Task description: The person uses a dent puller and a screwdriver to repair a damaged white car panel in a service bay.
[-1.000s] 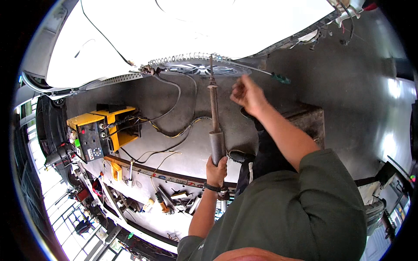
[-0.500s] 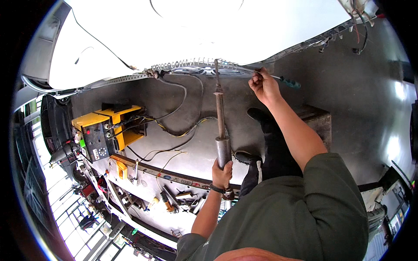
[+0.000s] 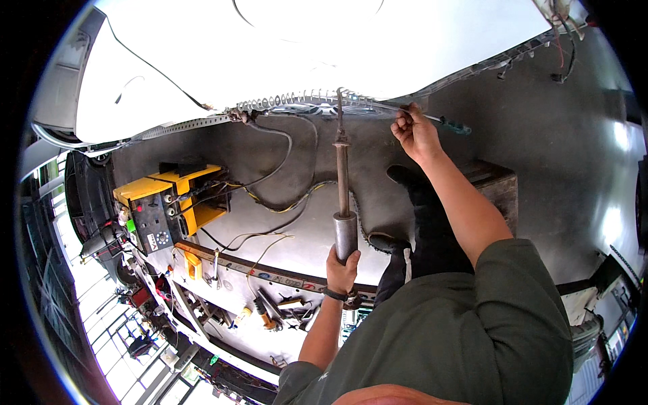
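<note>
My left hand grips the steel sliding weight of a long slide hammer, whose rusty rod runs up to a row of wavy pulling rings along the white car panel. My right hand is closed on the thin metal shaft of a long screwdriver with a green handle; that shaft lies along the rings, near where the slide hammer's tip meets them. Exactly how the tip hooks on is too small to make out.
A yellow welding machine with cables stands at left. Below it, a white tool bench holds several tools. A dark box is on the floor beside my right leg. A dark car is at far left.
My right hand has moved up and rightward from open space onto the screwdriver shaft and closed on it. The view has shifted slightly; my left hand stays on the slide hammer.
</note>
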A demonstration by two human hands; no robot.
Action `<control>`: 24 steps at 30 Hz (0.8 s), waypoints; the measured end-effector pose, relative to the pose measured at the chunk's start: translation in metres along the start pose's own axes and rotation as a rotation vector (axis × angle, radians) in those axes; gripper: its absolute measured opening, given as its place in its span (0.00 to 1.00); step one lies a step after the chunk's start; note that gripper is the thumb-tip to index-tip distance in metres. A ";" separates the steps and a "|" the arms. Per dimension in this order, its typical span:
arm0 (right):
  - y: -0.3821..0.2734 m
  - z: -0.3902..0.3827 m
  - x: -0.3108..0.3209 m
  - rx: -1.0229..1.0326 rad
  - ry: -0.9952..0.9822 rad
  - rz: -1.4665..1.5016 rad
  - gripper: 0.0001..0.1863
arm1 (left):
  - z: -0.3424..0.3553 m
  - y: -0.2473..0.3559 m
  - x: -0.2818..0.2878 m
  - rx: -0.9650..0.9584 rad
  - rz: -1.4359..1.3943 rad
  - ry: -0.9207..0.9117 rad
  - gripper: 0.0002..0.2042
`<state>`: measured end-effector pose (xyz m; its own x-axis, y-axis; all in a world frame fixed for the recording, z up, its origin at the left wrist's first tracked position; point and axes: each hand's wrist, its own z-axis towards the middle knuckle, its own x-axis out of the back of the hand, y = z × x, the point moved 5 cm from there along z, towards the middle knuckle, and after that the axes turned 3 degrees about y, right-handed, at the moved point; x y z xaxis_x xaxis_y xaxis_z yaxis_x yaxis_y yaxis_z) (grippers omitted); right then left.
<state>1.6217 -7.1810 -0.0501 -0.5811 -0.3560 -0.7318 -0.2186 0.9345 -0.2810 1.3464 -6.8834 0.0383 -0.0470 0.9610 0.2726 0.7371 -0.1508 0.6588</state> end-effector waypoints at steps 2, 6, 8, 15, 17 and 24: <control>0.000 0.001 0.001 0.004 -0.011 -0.001 0.12 | 0.002 0.003 0.004 -0.038 -0.008 -0.024 0.17; 0.002 0.001 0.000 0.015 -0.031 -0.027 0.12 | -0.002 0.007 0.012 0.017 -0.090 -0.073 0.17; 0.001 0.001 -0.001 0.018 -0.025 -0.034 0.12 | -0.005 0.005 0.011 0.121 -0.163 -0.085 0.16; -0.001 -0.001 -0.002 0.020 -0.023 -0.048 0.13 | 0.003 0.007 0.012 0.033 -0.172 -0.077 0.15; -0.001 -0.001 -0.002 0.022 -0.021 -0.041 0.13 | 0.005 0.004 0.013 0.076 -0.194 -0.081 0.15; -0.001 -0.004 -0.001 0.023 0.001 -0.051 0.13 | 0.004 0.007 0.016 0.133 -0.260 -0.127 0.16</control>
<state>1.6195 -7.1812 -0.0471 -0.5703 -0.4032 -0.7157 -0.2302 0.9148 -0.3319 1.3537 -6.8678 0.0450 -0.1671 0.9859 0.0120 0.7933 0.1272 0.5953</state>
